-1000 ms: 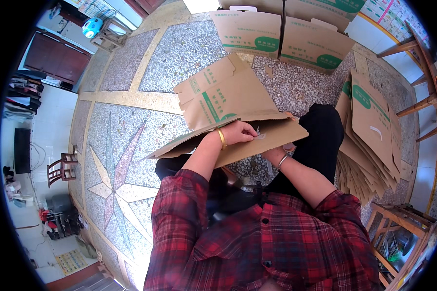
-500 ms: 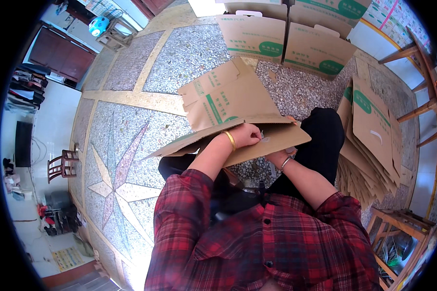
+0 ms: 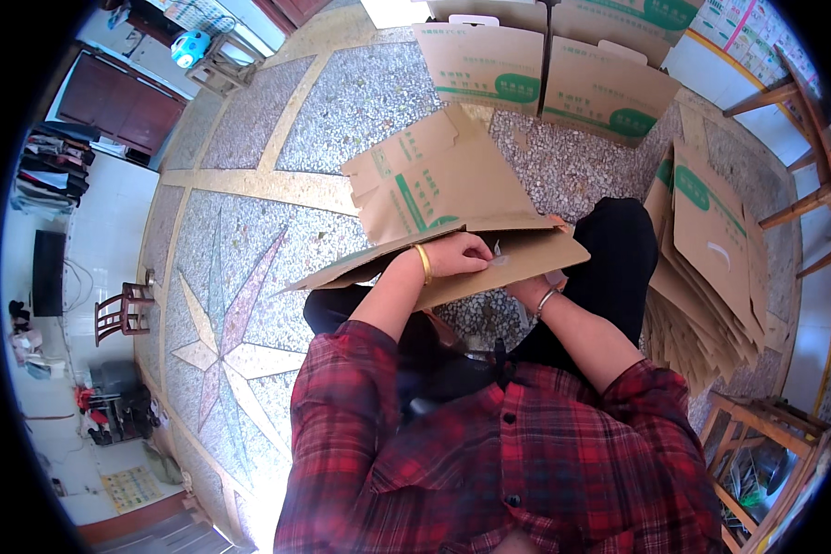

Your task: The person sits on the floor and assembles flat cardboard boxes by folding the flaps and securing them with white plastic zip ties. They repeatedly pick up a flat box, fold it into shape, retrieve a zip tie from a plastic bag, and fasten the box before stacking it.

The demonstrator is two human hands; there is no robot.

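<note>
The folded carton [image 3: 452,175] is left of the cardboard stack [image 3: 711,222]. Farther from this stack, my left hand [image 3: 457,255] has fingertips near together beside a pale strip [image 3: 498,255]; whether gripping, I cannot tell. My right hand [image 3: 529,292], nearer, has hidden fingers; it should steady the carton.

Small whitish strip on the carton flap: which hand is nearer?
Left. The left hand is just left of the whitish strip, above the carton flap; the right hand is farther off, at the flap's near edge, partly hidden beneath.
</note>
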